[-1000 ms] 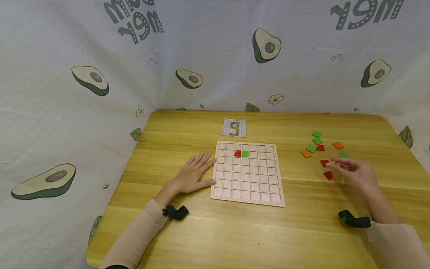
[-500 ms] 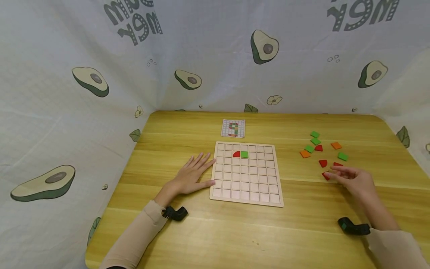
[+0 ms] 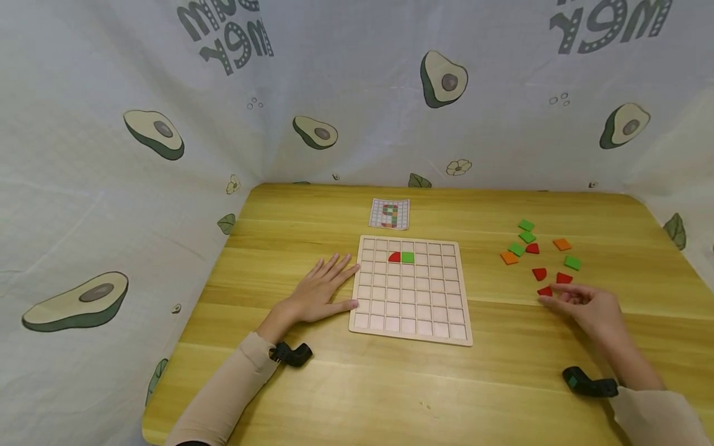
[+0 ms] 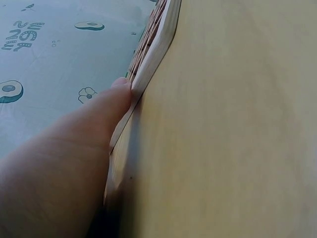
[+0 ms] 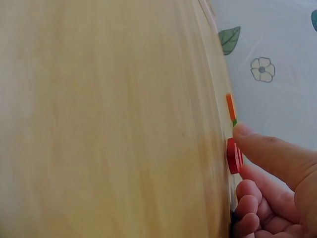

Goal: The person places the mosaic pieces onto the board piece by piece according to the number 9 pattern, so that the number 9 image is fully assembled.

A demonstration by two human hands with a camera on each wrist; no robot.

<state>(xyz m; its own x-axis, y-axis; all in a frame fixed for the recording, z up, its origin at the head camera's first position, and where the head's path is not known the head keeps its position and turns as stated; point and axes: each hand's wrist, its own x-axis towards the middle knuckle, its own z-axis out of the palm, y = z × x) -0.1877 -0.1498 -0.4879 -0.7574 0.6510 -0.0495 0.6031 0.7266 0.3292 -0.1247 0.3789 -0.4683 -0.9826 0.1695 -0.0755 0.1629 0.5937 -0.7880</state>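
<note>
In the head view I am seeing the whole grid board [image 3: 408,308] lying on the table [image 3: 424,387], a red quarter-round tile [image 3: 395,257] and a green square tile [image 3: 408,257] sitting in adjoining cells; neither wrist view is showing me this pair. A printed card [image 3: 388,214] is lying just beyond the board. From the left wrist I am confirming the thumb meeting the board's side, its tip reaching the rim. From the right wrist I am viewing the red piece [image 3: 545,291] edge-on, lodged between thumb and forefinger.

Fingers: the right hand [image 3: 591,310] is pinching that red piece at the fingertips, its remaining fingers curling toward the palm. The left hand [image 3: 320,294] is holding nothing; its fingers are spreading, forefinger and thumb touching the board's left edge.

Pose: the left hand is resting palm down beside the board. The right hand is reaching in low from the near right, pointing leftward, with two loose red tiles [image 3: 564,279] lying just beyond its fingertips.
</note>
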